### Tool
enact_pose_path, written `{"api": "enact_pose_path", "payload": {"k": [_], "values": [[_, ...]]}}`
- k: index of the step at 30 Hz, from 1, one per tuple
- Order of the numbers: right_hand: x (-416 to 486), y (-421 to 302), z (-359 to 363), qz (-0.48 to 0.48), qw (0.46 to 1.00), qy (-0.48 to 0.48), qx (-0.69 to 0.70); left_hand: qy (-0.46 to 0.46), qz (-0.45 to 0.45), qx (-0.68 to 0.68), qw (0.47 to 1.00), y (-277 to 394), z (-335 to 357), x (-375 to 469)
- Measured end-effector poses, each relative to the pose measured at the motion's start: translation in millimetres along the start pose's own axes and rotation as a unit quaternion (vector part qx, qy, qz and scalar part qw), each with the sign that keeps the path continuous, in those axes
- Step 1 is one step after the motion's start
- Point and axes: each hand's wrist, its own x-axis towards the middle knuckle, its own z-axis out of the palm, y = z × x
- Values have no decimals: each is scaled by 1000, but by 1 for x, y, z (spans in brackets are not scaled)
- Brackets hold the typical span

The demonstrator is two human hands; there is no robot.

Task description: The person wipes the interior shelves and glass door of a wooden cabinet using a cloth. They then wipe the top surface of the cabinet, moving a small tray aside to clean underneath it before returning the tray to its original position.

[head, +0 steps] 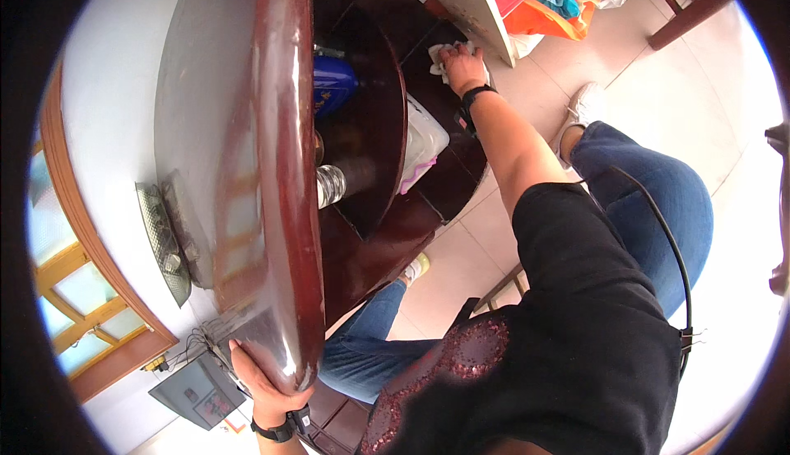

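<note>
My left hand (pixel 262 387) grips the rounded end of a glossy dark-red wooden tabletop (pixel 287 165), fingers over its top. Reaching in low beneath it, my right hand (pixel 464 69) presses a crumpled white cloth (pixel 439 63) onto a dark lower shelf (pixel 466 159). The cloth is partly hidden under my fingers. Close to that arm, a clear plastic container (pixel 423 137) with a purple clasp sits on the lower shelf. A blue object (pixel 333 81) and a glass jar (pixel 331 186) rest farther in, both partly hidden by the tabletop. Each wrist wears a black band.
A pale panel (pixel 469 4) stands beside my right hand, with an orange bag (pixel 555 17) behind it. A metal mesh basket (pixel 166 251) is near the wall. A dark flat screen (pixel 197 390) lies beyond my left hand. My knees (pixel 660 208) are bent beside the table.
</note>
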Motion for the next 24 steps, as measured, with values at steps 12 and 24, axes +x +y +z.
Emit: {"api": "enact_pose_path", "payload": {"k": [12,24], "values": [[-106,-8,2,-52,999,-12,7,72,50,-25,996,5,15,7],[-296,-65,28,-108,983,-145,35,99,40,-1,994,57,3,44]]}}
